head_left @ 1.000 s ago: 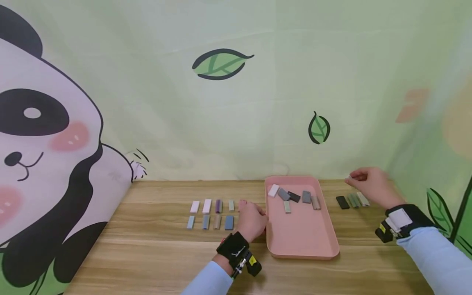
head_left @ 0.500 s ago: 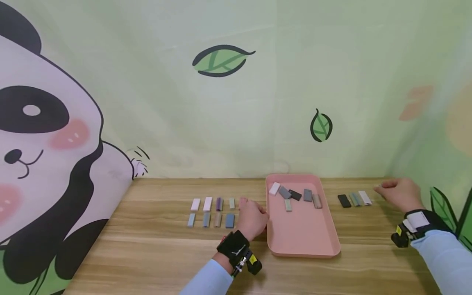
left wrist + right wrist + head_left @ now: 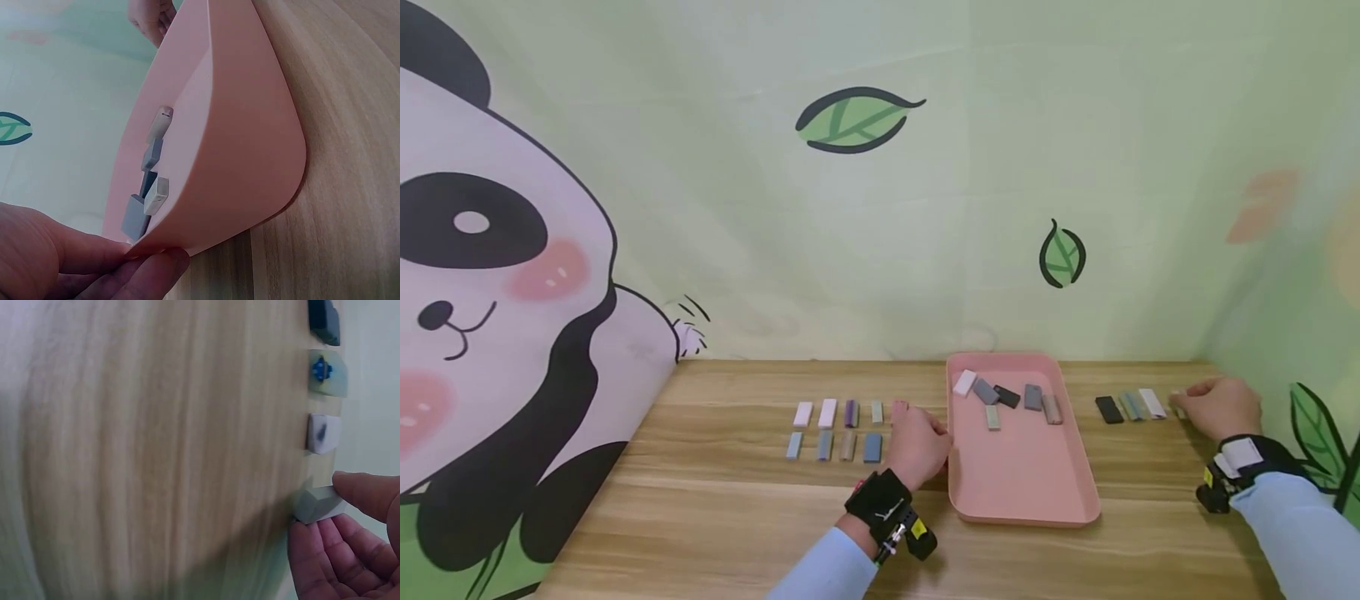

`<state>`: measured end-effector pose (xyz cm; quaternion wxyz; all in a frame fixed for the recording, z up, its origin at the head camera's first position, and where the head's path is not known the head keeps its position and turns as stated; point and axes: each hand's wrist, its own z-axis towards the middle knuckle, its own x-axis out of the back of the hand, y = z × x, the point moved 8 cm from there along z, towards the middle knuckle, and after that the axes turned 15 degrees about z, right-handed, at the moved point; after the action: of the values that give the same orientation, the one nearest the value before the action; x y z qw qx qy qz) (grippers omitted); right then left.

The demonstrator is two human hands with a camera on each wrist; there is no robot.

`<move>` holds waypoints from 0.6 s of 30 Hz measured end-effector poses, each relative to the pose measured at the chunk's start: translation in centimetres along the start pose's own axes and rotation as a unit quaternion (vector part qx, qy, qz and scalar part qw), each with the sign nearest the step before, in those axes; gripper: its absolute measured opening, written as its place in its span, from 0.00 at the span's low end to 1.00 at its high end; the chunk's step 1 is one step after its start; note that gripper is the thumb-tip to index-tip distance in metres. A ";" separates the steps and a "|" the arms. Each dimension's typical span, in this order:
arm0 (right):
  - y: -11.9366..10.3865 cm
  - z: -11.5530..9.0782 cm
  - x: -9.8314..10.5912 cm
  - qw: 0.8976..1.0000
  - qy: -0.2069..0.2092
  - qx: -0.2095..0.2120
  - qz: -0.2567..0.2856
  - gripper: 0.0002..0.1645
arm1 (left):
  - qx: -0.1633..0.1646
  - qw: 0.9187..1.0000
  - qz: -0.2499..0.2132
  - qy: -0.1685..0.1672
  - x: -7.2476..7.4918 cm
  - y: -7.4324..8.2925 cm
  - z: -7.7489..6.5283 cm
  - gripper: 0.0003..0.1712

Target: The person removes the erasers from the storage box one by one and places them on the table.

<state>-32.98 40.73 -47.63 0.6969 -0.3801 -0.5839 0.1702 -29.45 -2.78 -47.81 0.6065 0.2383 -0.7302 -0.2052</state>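
Observation:
My left hand (image 3: 917, 446) pinches the left rim of a shallow pink tray (image 3: 1018, 479). In the left wrist view, the thumb (image 3: 94, 250) is on the inner side of that rim and the fingers are outside. Several small blocks lie in the tray's far half, among them a white block (image 3: 965, 382) and a grey block (image 3: 1033, 397). Right of the tray, my right hand (image 3: 1221, 407) holds a small pale grey-green block (image 3: 320, 504) between thumb and fingers, low at the table. It is at the end of a row with a white block (image 3: 324, 433), a greenish block (image 3: 336, 378) and a black block (image 3: 1108, 409).
Left of the tray, several small blocks form two rows on the wooden table (image 3: 722, 500), including a purple block (image 3: 852, 413) and a blue block (image 3: 872, 447). A pink block (image 3: 900, 407) shows just beyond my left hand. A printed cloth (image 3: 880, 250) hangs behind the table.
My right hand has moved right, past the row's white block, and lowered toward the table with the pale block. My left hand has kept its grip on the tray.

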 end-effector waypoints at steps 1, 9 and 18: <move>0.1 0.1 -0.1 1.000 0.002 -0.002 -0.001 0.28 | 0.002 1.000 0.000 0.000 0.0 0.0 0.0 0.08; 0.1 0.1 -0.5 1.000 0.014 -0.017 -0.002 0.27 | 0.002 1.000 -0.004 0.002 0.0 -0.1 0.0 0.08; 0.1 0.2 -0.8 1.000 0.014 -0.014 -0.003 0.27 | -0.008 1.000 -0.010 0.010 0.0 0.0 -0.1 0.08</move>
<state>-33.38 40.31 -48.30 0.6998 -0.3906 -0.5778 0.1544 -29.33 -2.74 -47.78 0.6137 0.2425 -0.7201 -0.2145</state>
